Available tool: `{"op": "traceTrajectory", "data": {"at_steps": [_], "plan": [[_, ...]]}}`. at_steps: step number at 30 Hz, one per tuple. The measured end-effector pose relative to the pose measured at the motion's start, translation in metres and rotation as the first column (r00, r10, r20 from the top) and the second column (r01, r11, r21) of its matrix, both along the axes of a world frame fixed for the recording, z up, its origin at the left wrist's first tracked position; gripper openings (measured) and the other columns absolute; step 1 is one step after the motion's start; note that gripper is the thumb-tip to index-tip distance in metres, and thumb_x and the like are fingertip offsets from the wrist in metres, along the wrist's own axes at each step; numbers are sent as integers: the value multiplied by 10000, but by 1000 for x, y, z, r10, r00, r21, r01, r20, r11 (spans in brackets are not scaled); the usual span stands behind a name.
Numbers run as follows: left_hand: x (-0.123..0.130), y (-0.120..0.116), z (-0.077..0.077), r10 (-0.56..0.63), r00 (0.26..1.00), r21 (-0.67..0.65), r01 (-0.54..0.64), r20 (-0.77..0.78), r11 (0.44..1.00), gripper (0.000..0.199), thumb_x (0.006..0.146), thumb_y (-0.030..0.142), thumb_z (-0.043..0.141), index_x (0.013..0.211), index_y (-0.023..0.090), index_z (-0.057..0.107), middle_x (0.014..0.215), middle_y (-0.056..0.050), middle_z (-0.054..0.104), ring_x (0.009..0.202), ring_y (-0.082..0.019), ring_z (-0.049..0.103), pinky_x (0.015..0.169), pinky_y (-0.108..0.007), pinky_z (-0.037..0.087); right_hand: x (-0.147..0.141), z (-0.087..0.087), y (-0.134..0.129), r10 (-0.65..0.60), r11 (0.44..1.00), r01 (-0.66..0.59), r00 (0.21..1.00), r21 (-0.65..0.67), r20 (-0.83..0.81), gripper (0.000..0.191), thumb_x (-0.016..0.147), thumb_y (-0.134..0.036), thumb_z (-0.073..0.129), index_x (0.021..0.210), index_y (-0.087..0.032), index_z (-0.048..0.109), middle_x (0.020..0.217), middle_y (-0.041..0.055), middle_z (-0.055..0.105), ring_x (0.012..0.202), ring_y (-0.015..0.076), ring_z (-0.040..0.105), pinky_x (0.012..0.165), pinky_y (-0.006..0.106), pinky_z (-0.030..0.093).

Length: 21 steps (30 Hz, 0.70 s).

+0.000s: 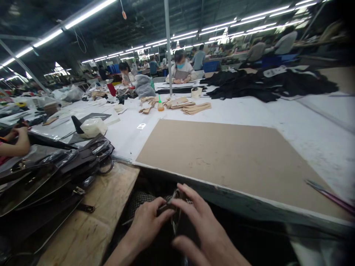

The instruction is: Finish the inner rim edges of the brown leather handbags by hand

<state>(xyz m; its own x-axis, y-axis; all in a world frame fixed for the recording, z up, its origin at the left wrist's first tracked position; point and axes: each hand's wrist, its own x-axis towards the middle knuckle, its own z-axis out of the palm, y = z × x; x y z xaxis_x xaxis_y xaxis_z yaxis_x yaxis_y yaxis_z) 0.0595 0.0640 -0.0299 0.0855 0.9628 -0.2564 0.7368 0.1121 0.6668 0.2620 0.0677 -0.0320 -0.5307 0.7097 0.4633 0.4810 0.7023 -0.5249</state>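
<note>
Below the table's front edge, my two hands work close together on a dark leather piece point(189, 228) with a shiny metal-like bit near its top. My left hand point(146, 223) is closed, thumb and forefinger pinching a dark strap-like part of it. Curled over the top and far side of the piece is my right hand point(203, 218), its fingertips near the left thumb and its own thumb lower down. Most of the piece is hidden by the hands and by shadow. Checked cloth point(141, 199) shows behind the left hand.
Dark bags point(63, 171) with plastic-wrapped handles are heaped on a wooden board point(111, 203) at left. A brown sheet point(222, 151) covers the table ahead, with a pointed tool point(330, 195) at right. Beyond stand a glue bottle point(160, 105) and black pieces point(257, 83). A co-worker's arm point(16, 142) is far left.
</note>
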Motion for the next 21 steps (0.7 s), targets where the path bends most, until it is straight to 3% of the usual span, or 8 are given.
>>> {"op": "traceTrajectory", "data": {"at_steps": [3, 6, 8, 11, 14, 16, 18, 21], "plan": [[9, 5, -1, -33, 999, 34, 33, -11, 999, 263, 905, 428, 501, 1004, 252, 668, 826, -8, 722, 776, -182, 640, 706, -262, 410, -23, -10, -30, -58, 990, 50, 997, 128, 58, 563, 866, -593, 607, 1306, -255, 508, 1589, 94, 196, 1450, 387, 179, 1052, 614, 391], [15, 9, -2, -33, 999, 70, 36, -39, 997, 233, 887, 407, 521, 926, 236, 675, 747, -5, 686, 712, -168, 607, 661, -254, 387, -33, -7, -37, -79, 994, 74, 995, 75, 63, 227, 832, -333, 681, 987, -198, 585, 1550, 118, 295, 1440, 403, 206, 1028, 649, 398], [12, 12, 3, -36, 999, 100, 39, -40, 994, 221, 868, 419, 551, 855, 226, 658, 689, 13, 641, 657, -147, 557, 606, -249, 344, -24, 1, -33, -79, 993, 76, 997, 86, 27, 88, 830, -177, 617, 875, -182, 540, 1495, 123, 378, 1433, 369, 239, 1032, 626, 412], [-5, 16, 23, -31, 999, 128, 36, -38, 991, 225, 837, 417, 595, 785, 198, 590, 620, 43, 547, 597, -115, 463, 546, -249, 271, 8, 10, -23, -111, 994, 111, 994, -19, -18, 128, 893, -127, 490, 790, -186, 441, 1434, 93, 427, 1389, 276, 345, 1024, 487, 468], [-26, 20, 53, -85, 996, 92, 83, 11, 992, 212, 811, 377, 628, 782, 181, 552, 581, 70, 442, 563, -89, 379, 514, -241, 232, 42, 5, -17, -217, 918, 169, 971, -359, -99, 67, 928, -230, 490, 975, -206, 450, 1472, 104, 348, 1305, 230, 451, 845, 329, 556], [-34, 23, 70, -151, 985, 37, 148, 87, 988, 191, 802, 349, 639, 828, 173, 568, 591, 77, 418, 555, -78, 349, 496, -232, 218, 55, -3, -15, -272, 806, 135, 949, -577, -158, 381, 921, -332, 534, 1249, -220, 376, 1478, 147, 329, 1242, 232, 507, 774, 307, 566], [-35, 28, 83, -188, 966, -56, 200, 178, 978, 206, 783, 331, 659, 873, 162, 584, 597, 75, 447, 535, -70, 345, 476, -225, 207, 57, -9, -15, -281, 713, 78, 942, -696, -183, 549, 930, -412, 537, 1378, -210, 292, 1437, 170, 396, 1206, 236, 535, 853, 342, 551], [-31, 43, 91, -177, 936, -252, 258, 304, 933, 237, 736, 307, 700, 871, 147, 589, 574, 60, 523, 478, -61, 367, 448, -215, 200, 47, -10, -17, -249, 695, 60, 955, -717, -162, 552, 917, -456, 581, 1370, -206, 390, 1405, 136, 470, 1271, 250, 488, 1074, 396, 423]]}}
